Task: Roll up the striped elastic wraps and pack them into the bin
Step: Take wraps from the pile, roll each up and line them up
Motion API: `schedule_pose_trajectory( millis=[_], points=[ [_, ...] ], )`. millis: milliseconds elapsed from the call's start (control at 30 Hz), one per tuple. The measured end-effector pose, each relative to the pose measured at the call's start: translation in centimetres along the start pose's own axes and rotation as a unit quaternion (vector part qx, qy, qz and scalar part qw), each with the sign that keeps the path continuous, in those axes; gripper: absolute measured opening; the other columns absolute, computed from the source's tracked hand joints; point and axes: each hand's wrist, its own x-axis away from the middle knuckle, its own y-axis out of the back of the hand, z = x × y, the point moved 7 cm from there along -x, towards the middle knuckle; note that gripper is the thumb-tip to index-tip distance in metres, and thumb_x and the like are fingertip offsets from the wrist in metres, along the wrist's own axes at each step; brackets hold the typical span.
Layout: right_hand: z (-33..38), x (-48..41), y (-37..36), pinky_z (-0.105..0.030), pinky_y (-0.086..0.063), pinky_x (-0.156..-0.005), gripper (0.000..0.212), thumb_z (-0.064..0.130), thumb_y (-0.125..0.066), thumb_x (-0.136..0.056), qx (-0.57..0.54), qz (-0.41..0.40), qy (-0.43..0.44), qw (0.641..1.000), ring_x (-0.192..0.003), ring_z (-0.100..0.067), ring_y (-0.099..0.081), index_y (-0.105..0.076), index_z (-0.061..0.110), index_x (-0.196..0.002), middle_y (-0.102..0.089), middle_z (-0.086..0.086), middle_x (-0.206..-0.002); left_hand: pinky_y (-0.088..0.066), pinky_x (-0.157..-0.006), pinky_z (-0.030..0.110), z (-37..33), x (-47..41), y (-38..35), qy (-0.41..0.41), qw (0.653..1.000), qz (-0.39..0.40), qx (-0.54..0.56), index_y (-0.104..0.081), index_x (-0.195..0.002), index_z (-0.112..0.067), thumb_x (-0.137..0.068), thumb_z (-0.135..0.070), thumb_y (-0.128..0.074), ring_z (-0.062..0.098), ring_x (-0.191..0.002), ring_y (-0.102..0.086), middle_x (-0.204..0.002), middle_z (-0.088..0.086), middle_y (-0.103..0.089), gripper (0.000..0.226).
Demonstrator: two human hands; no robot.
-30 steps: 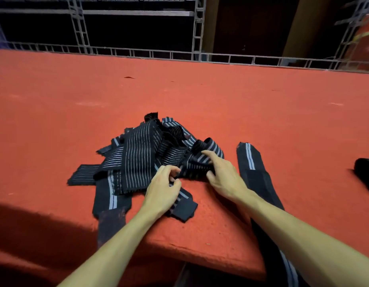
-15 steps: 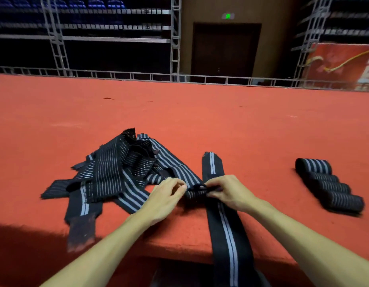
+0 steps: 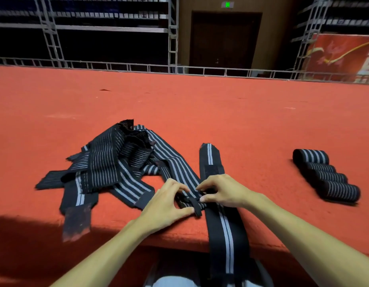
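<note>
Over the last second both hands have left the heap and drawn one wrap's end out to the right, where it now lies across a flat wrap. On the left of the red carpeted platform (image 3: 220, 112) sits the heap of loose black elastic wraps with pale grey stripes (image 3: 117, 162), so tangled and overlapping that their number cannot be told; one worn end hangs over the near edge. Just right of it the left hand (image 3: 165, 206) pinches the folded end of one striped wrap (image 3: 197, 207) between thumb and forefinger, its other fingers curled. The right hand (image 3: 222, 191) pinches the same end from the other side, thumb and forefinger closed on it and the remaining fingers bent. That wrap trails back up and left into the heap. Under the hands runs one long flat black wrap with a double pale stripe (image 3: 226, 228), stretched along the platform and down over the near edge. Well apart on the right, four rolled striped wraps (image 3: 326, 177) lie side by side in a row, touching.
</note>
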Motion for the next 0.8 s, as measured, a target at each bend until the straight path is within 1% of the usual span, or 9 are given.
schedule_pose_trajectory(
  millis=[100,200,300,433,500,567,667,733,800],
  points=[
    [0.2,-1.0,-0.1,-0.009,-0.040,-0.076,0.025,0.030,-0.073,-0.083,0.035,-0.012,0.011,0.999,-0.098,-0.006,-0.060,-0.074,0.019,-0.105,-0.069,0.007,-0.104,-0.048,-0.085,0.030,0.4,0.2,0.5,0.016,0.999,-0.032,0.009,-0.049,-0.095,-0.038,-0.074,-0.041,-0.072,-0.001,-0.092,-0.054,-0.093,-0.019,-0.055,0.031],
    [0.4,-1.6,0.2,-0.030,-0.048,-0.076,0.011,0.027,-0.062,-0.091,0.067,-0.036,0.005,0.997,-0.086,-0.014,-0.061,-0.072,0.021,-0.092,-0.068,0.005,-0.090,-0.049,-0.084,0.034,0.1,0.2,1.0,0.027,0.999,-0.032,0.007,-0.050,-0.094,-0.039,-0.082,-0.020,-0.069,0.000,-0.087,-0.058,-0.084,-0.017,-0.060,0.029],
    [0.5,-1.8,1.1,-0.037,-0.047,-0.071,0.012,0.022,-0.054,-0.095,0.058,-0.077,-0.002,0.995,-0.079,-0.020,-0.059,-0.063,0.020,-0.087,-0.064,0.002,-0.080,-0.050,-0.078,0.033,-0.4,-0.3,2.5,0.016,0.999,-0.029,0.005,-0.053,-0.106,-0.035,-0.081,-0.012,-0.062,0.003,-0.081,-0.057,-0.080,-0.012,-0.058,0.035],
    [-0.2,-1.1,3.8,-0.027,-0.037,-0.065,0.012,0.015,-0.052,-0.096,-0.011,-0.143,-0.023,0.989,-0.076,-0.020,-0.056,-0.061,0.014,-0.088,-0.065,-0.003,-0.081,-0.046,-0.070,0.028,-0.3,-0.2,6.0,-0.006,0.998,-0.010,-0.055,-0.062,-0.109,-0.029,-0.074,-0.010,-0.057,0.004,-0.069,-0.049,-0.078,-0.010,-0.050,0.040],
    [-0.5,-0.7,4.2,-0.022,-0.034,-0.058,0.014,0.014,-0.052,-0.096,0.015,-0.106,-0.027,0.994,-0.068,-0.016,-0.052,-0.061,0.015,-0.086,-0.063,-0.002,-0.076,-0.046,-0.078,0.032,0.3,0.2,7.5,-0.005,0.989,0.032,-0.147,-0.070,-0.097,-0.027,-0.077,-0.012,-0.055,0.005,-0.075,-0.050,-0.080,-0.011,-0.047,0.030],
    [-0.6,-0.3,4.1,-0.027,-0.036,-0.058,0.017,0.010,-0.049,-0.095,0.060,-0.060,-0.023,0.996,-0.067,-0.018,-0.052,-0.062,0.015,-0.085,-0.064,-0.004,-0.075,-0.044,-0.086,0.031,1.2,0.6,8.9,0.035,0.969,0.074,-0.234,-0.075,-0.090,-0.029,-0.081,-0.015,-0.052,0.007,-0.077,-0.052,-0.078,-0.013,-0.050,0.028],
    [-0.6,0.8,4.7,-0.030,-0.035,-0.056,0.019,0.010,-0.047,-0.094,0.073,-0.037,-0.027,0.996,-0.064,-0.018,-0.050,-0.060,0.015,-0.081,-0.062,-0.005,-0.072,-0.037,-0.090,0.029,1.8,0.9,9.7,0.098,0.951,0.114,-0.271,-0.073,-0.080,-0.031,-0.082,-0.024,-0.046,0.006,-0.073,-0.053,-0.075,-0.011,-0.061,0.027],
    [-1.0,1.7,5.4,-0.027,-0.031,-0.053,0.019,0.009,-0.047,-0.092,0.067,-0.034,-0.033,0.997,-0.060,-0.014,-0.043,-0.059,0.012,-0.078,-0.059,-0.004,-0.068,-0.035,-0.088,0.033,0.8,0.3,9.5,0.091,0.949,0.088,-0.288,-0.064,-0.068,-0.026,-0.082,-0.031,-0.042,0.012,-0.076,-0.055,-0.077,-0.003,-0.064,0.027],
    [-1.8,2.9,6.2,-0.029,-0.031,-0.053,0.017,0.008,-0.045,-0.089,0.074,-0.029,-0.048,0.996,-0.058,-0.014,-0.040,-0.058,0.010,-0.078,-0.055,-0.004,-0.064,-0.033,-0.086,0.033,-0.8,-0.7,8.4,0.071,0.954,0.051,-0.287,-0.066,-0.075,-0.021,-0.084,-0.031,-0.042,0.014,-0.079,-0.055,-0.081,-0.002,-0.063,0.027]
  ],
)
